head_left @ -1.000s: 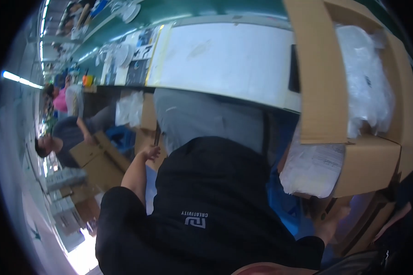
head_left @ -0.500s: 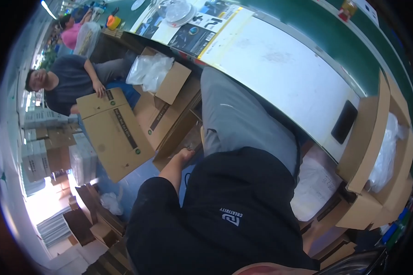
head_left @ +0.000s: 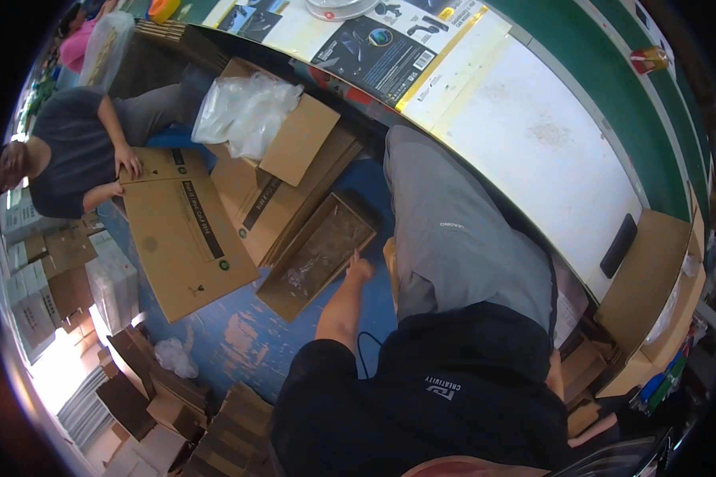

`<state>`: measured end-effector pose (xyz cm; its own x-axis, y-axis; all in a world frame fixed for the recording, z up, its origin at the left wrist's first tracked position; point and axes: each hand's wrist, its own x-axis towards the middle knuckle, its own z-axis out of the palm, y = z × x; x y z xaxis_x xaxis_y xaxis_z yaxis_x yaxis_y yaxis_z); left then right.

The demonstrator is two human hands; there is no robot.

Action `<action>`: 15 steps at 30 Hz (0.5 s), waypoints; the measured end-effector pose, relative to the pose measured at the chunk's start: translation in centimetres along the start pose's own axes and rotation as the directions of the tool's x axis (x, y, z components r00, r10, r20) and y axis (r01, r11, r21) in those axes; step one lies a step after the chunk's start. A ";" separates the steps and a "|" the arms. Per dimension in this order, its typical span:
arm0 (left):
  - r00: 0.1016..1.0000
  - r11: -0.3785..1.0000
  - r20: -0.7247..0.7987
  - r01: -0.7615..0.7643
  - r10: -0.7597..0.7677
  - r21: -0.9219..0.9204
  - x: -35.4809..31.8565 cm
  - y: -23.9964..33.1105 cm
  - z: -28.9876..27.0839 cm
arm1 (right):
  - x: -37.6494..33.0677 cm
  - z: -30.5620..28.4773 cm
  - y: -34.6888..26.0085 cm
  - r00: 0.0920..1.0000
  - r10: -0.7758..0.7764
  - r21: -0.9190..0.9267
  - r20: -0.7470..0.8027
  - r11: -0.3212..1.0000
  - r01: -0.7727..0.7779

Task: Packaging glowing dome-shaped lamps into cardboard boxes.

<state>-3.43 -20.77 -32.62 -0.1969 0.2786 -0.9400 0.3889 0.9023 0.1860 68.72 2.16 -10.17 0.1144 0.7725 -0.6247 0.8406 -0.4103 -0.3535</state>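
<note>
The left hand point(head_left: 359, 268) reaches the shallow open cardboard tray point(head_left: 317, 256) on the floor beside the flat cartons; finger spread unclear. Light, stiff card, probably best gripped by its rim. Right hand hidden.

1. One view only, from the wearer's head, looking steeply down past the black-clad torso point(head_left: 422, 397) to the blue floor point(head_left: 239, 334).
2. Fisheye bends the green-edged bench point(head_left: 612, 87) along the upper right.
3. The seated co-worker point(head_left: 71, 159) sits far left.

We get even indoor light, blown-out glare low left by the cardboard stacks point(head_left: 95, 397), heavy fisheye bending, black corners.
</note>
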 end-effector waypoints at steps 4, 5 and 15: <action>0.956 0.959 -0.126 0.246 -0.263 -0.140 -1.0 -3.0 1.3 | -1.9 -1.3 -10.6 0.962 -0.100 0.043 0.253 0.995 0.092; 0.938 0.926 -0.095 0.309 -0.335 -0.216 -1.0 -6.1 1.9 | -2.2 -0.5 -15.5 0.936 -0.140 -0.004 0.322 0.989 0.149; 0.974 0.961 -0.039 0.214 -0.224 -0.177 3.4 -3.8 1.3 | -7.5 1.2 -37.3 0.903 -0.179 -0.481 0.390 0.797 0.366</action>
<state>-4.37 -23.68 -36.88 -0.3137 0.0816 -0.9460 0.1721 0.9847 0.0278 35.91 11.08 6.87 -0.2535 0.5824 -0.7723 0.9663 0.1886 -0.1750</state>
